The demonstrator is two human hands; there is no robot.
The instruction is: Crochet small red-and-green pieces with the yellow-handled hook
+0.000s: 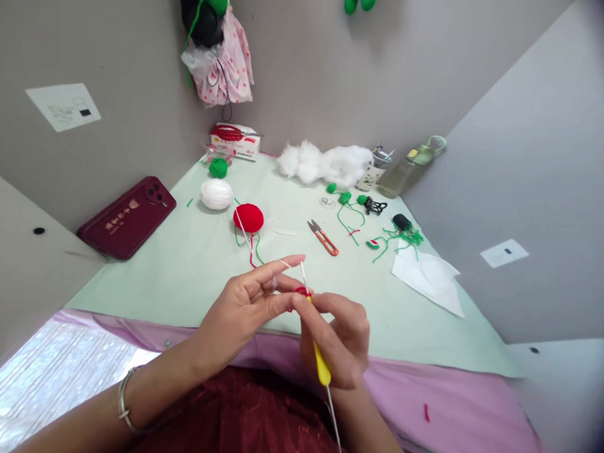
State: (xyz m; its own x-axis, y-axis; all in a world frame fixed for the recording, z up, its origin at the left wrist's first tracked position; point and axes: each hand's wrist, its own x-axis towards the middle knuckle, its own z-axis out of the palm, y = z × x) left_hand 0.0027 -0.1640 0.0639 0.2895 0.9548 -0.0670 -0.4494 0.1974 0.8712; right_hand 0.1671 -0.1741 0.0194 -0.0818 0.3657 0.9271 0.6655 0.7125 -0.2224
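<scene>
A crochet hook (320,366) with a yellow handle is gripped in my right hand (340,332), its metal tip pointing up past a small red crocheted piece (302,291). My left hand (251,304) pinches that piece between thumb and finger. Over its raised index finger runs a white strand, which leads back toward the white yarn ball (216,194). A red yarn ball (248,218) sits on the table beyond my left hand, with red and green strands by it. The fingers partly cover the red piece.
Orange thread snips (323,237) lie beyond my hands. White stuffing (325,163), a pen cup (374,171) and a bottle (412,166) stand at the back. Green yarn pieces (345,198) and white paper (427,279) are on the right, a dark red phone (127,217) on the left.
</scene>
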